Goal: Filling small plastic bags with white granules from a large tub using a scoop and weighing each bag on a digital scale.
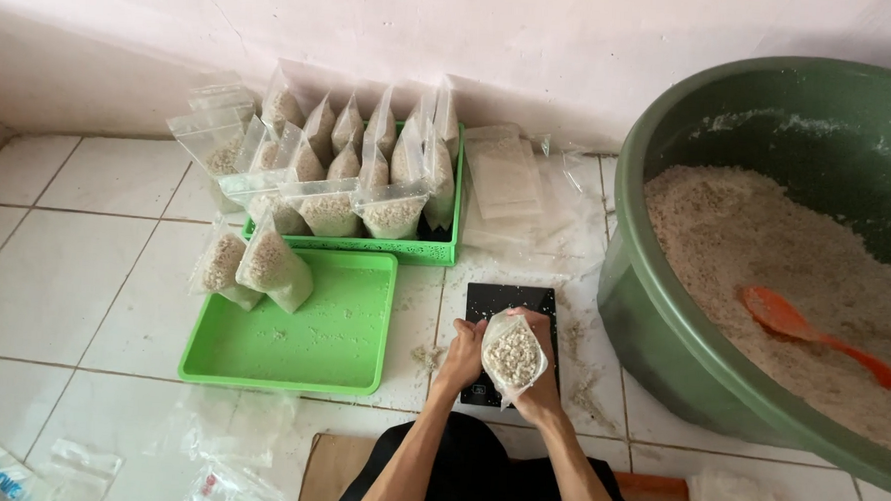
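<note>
Both hands hold a small clear plastic bag of whitish grain just above a black flat scale on the tiled floor. My left hand grips the bag's left side and my right hand wraps under its right side. The bag's top is open and stands upright.
A green tray lies left of the scale, with two filled bags at its far corner. Behind it a green basket holds several filled bags. A big green basin of grain with an orange scoop stands right. Empty bags lie behind.
</note>
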